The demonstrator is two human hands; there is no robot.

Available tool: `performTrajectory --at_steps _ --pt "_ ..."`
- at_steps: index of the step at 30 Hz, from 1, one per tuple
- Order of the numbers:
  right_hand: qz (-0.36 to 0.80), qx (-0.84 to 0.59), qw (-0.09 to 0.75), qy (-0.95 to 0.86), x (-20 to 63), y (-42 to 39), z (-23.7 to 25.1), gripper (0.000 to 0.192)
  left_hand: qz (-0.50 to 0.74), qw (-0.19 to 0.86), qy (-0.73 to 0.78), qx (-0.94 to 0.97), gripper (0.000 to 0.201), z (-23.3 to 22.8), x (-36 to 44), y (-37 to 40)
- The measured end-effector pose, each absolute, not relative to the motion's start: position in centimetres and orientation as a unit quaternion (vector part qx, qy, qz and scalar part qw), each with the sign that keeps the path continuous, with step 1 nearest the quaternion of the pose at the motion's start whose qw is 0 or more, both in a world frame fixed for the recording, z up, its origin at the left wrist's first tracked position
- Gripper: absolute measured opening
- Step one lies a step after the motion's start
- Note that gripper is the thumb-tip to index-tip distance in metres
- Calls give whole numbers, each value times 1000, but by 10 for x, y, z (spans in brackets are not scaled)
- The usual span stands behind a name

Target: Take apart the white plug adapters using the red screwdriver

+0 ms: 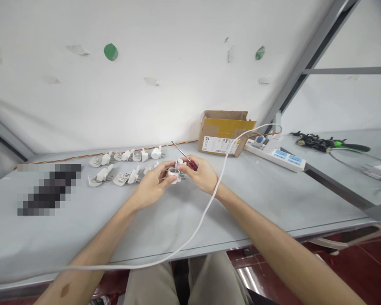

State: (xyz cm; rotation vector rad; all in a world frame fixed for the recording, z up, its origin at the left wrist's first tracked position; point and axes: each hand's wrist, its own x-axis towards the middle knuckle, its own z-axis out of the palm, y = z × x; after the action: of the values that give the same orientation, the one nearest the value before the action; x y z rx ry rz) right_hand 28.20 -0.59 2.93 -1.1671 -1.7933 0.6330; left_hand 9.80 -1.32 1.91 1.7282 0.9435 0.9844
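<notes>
My left hand [153, 183] grips a white plug part [174, 173] above the grey table [273, 199], near its middle. My right hand [202, 173] touches the same plug part from the right and holds a small screwdriver [184, 156] with a red handle, its thin metal shaft pointing up and to the left. Just left of my hands lie two rows of several white plug parts [120, 167]. A white cable [206, 212] runs from the table's front edge past my right wrist toward the back right.
An open cardboard box [224, 132] stands at the back of the table. A white power strip [277, 154] lies to its right. A thin red-yellow wire [92, 155] runs along the wall. A black tangle of parts [317, 142] sits on the neighbouring table.
</notes>
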Motion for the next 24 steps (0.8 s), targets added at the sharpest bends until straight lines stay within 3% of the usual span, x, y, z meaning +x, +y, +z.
performTrajectory --at_steps 6,12,24 --pt "258 -467 457 -712 280 -10 30 33 470 504 377 619 33 28 100 -13" --pt "138 -453 389 -790 283 -9 34 27 584 575 331 467 23 37 91 -6" --pt "99 -462 367 -801 281 -13 34 18 578 546 356 492 23 34 89 -6"
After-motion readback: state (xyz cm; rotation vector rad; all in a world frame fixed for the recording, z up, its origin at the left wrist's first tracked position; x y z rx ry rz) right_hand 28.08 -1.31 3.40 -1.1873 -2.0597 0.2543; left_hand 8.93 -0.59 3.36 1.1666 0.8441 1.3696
